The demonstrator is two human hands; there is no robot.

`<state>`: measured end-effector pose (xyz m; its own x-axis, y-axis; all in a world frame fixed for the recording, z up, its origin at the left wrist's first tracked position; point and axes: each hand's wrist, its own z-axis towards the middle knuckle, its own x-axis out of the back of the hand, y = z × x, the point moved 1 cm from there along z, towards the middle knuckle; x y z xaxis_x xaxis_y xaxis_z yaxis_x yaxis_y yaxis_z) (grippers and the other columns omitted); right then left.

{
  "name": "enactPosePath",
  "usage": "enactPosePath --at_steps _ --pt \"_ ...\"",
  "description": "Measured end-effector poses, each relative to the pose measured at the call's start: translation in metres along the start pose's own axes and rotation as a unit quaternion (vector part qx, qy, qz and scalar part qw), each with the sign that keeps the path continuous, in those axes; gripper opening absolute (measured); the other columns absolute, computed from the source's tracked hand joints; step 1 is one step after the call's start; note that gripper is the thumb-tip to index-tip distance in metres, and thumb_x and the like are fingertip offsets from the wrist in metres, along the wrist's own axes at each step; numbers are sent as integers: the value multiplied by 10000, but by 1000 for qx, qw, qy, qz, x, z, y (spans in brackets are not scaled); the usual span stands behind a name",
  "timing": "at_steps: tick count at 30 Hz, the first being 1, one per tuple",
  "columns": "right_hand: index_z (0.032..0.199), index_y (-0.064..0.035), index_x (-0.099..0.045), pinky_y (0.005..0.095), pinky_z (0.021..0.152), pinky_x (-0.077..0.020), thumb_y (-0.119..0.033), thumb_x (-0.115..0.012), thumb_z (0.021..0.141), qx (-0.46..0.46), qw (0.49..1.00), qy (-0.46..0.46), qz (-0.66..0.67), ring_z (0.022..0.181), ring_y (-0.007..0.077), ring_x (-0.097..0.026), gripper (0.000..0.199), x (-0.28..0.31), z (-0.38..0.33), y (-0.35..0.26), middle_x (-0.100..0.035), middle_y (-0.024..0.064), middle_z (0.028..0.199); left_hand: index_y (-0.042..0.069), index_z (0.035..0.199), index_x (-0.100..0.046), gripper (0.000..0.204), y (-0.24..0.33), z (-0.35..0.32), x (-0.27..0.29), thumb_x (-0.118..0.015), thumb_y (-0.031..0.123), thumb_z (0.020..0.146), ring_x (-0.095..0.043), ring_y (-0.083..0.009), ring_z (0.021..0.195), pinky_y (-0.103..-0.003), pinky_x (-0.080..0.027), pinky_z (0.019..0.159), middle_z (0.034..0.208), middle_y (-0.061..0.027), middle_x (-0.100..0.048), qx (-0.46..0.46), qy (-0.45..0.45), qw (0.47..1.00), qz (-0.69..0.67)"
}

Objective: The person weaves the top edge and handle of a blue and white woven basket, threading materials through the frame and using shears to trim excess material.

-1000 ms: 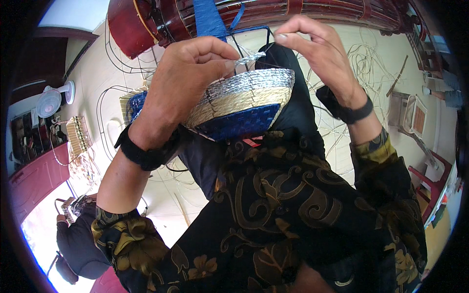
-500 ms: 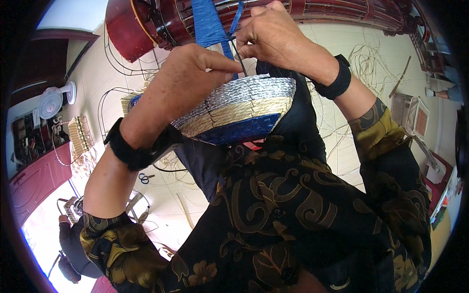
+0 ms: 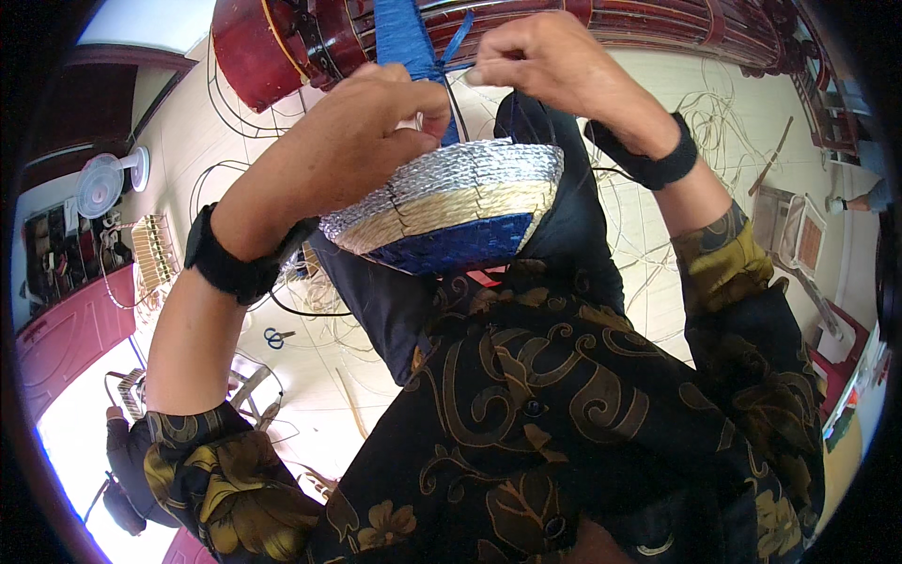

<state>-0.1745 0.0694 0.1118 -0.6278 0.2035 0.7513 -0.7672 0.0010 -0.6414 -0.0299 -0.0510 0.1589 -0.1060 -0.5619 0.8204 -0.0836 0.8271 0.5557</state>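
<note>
A woven basket (image 3: 479,197), banded silver, straw and dark blue, sits at my lap. A blue-wrapped handle (image 3: 404,38) rises from its far side, with a small blue loop beside it. My left hand (image 3: 366,132) covers the left part of the silver rim; its thumb and forefinger are curled closed just above the rim, and whatever they pinch is hidden. To the right of the handle, my right hand (image 3: 554,70) is closed, fingertips pinching a thin blue strand that runs from the knot on the handle. Thin dark cords run down from the knot toward the basket.
A dark red lacquered bench (image 3: 658,23) stands at the far side. Blue-handled scissors (image 3: 274,337) lie on the tiled floor to the left. Loose pale strands (image 3: 719,117) lie to the right. A white fan (image 3: 99,188) and a wire-framed basket (image 3: 152,249) stand at left.
My right hand has shifted right, away from the handle, stretching the strand sideways. My left hand has moved slightly left and its fingers are more curled. The basket has moved slightly left.
</note>
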Motion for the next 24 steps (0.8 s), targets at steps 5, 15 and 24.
enactPosePath --at_steps 5,15,24 --pt "746 -15 -599 249 518 -402 -136 -607 794 -179 969 5 168 548 102 -491 131 28 -20 -12 -560 71 601 14 783 -503 130 -1 -3 2 -610 -8 711 -509 -233 802 -303 -401 710 794 -78 -509 -101 101 987 74" --pt "806 -18 -645 247 610 -438 -89 -625 780 80 991 85 61 688 133 -557 78 47 -15 -39 -600 45 758 19 795 -531 129 26 -11 31 -625 8 708 -539 -225 799 -317 -421 714 795 -107 -551 -94 87 953 275" --pt "868 -3 -639 253 666 -470 -92 -584 827 36 959 81 270 746 131 -587 112 31 -9 -31 -623 57 787 42 789 -542 106 60 -24 48 -625 37 723 -509 -167 713 -286 -417 673 742 -66 -527 -61 280 910 300"
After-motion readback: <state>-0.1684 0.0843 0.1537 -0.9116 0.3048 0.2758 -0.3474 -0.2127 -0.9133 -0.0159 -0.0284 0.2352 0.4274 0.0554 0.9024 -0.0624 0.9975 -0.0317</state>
